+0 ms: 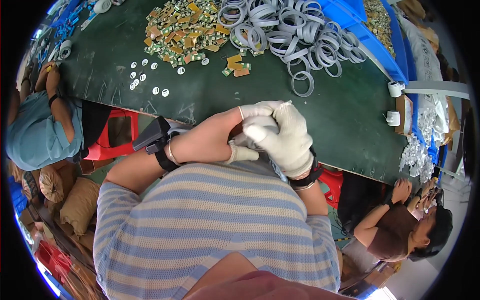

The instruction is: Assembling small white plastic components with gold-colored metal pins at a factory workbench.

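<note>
Close to my body, at the table's near edge, my left hand [220, 134] and my right hand [291, 137] are closed together round a whitish rounded part [264, 123]. Fingers hide most of it, so its exact kind cannot be made out. White cloth covers the fingertips and thumb of my left hand; a white knitted glove covers my right. Beyond my hands lies a loose grey ring [302, 84], in front of a heap of grey rings [295, 22]. Left of that heap is a pile of small green and tan circuit boards [187, 32].
Small white discs [155, 90] lie scattered on the green table [215, 90] at left. Blue bins [382, 50] line the right side. White cylindrical parts [393, 118] sit near a cardboard box [404, 115]. Co-workers sit left [45, 122] and right [387, 230].
</note>
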Motion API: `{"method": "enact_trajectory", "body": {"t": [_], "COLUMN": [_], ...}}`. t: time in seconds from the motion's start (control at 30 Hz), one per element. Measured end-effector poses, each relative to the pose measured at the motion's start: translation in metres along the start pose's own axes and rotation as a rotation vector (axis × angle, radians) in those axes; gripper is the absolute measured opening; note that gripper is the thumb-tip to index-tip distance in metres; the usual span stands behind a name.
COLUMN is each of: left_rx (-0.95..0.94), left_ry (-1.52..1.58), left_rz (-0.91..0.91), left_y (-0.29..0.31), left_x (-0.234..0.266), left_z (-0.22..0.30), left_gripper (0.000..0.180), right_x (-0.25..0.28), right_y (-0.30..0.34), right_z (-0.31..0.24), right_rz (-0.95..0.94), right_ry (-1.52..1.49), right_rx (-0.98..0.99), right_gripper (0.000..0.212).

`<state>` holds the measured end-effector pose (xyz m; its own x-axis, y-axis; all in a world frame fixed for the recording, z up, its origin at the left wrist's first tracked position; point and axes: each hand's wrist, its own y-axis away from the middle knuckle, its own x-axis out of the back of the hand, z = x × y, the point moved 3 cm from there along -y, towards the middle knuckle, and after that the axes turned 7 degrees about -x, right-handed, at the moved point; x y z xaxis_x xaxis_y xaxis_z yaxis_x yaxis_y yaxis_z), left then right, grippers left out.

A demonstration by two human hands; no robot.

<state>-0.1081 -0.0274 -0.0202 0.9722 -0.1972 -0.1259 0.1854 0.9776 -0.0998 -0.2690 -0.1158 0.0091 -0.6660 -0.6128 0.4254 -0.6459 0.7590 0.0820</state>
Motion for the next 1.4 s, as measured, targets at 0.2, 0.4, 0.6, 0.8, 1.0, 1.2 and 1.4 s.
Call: {"method": "enact_trajectory", "body": {"t": [0.2,0.4,0.6,0.8,1.0,1.2,1.4], "left_rx": [-0.301,-0.301,-0.312,-0.375,-0.003,0.165,0.157], "left_ry": [-1.208,-1.381,-1.454,-1.433,-0.326,0.025,0.06], "left_rz": [0.084,0.061,0.036,0.08,0.209,0.124,0.14], "left_y": [-0.048,-0.074,-0.078,-0.072,-0.042,-0.018,-0.012], "left_x": [0.058,0.078,0.08,0.077,0.047,0.023,0.022], "left_z": [-0.004,-0.007,-0.01,0.0,-0.005,-0.004,-0.006], "left_gripper": [0.034,0.022,0.024,0.036,0.024,0.024,0.025], "right_x": [0.053,0.044,0.006,-0.001,0.028,0.024,0.024], "right_y": [-0.027,-0.022,0.017,0.019,0.006,-0.008,-0.009], "right_z": [0.04,0.011,0.01,0.029,0.013,0.005,-0.002], "right_rz": [0.137,0.339,0.403,0.471,0.317,0.069,-0.002], "right_ry": [0.382,0.504,0.736,0.752,0.291,0.174,0.199], "right_rx": [-0.095,0.348,0.318,0.312,0.304,0.263,0.28], "right_gripper": [0.038,0.017,0.034,0.023,0.01,0.008,0.011]}}
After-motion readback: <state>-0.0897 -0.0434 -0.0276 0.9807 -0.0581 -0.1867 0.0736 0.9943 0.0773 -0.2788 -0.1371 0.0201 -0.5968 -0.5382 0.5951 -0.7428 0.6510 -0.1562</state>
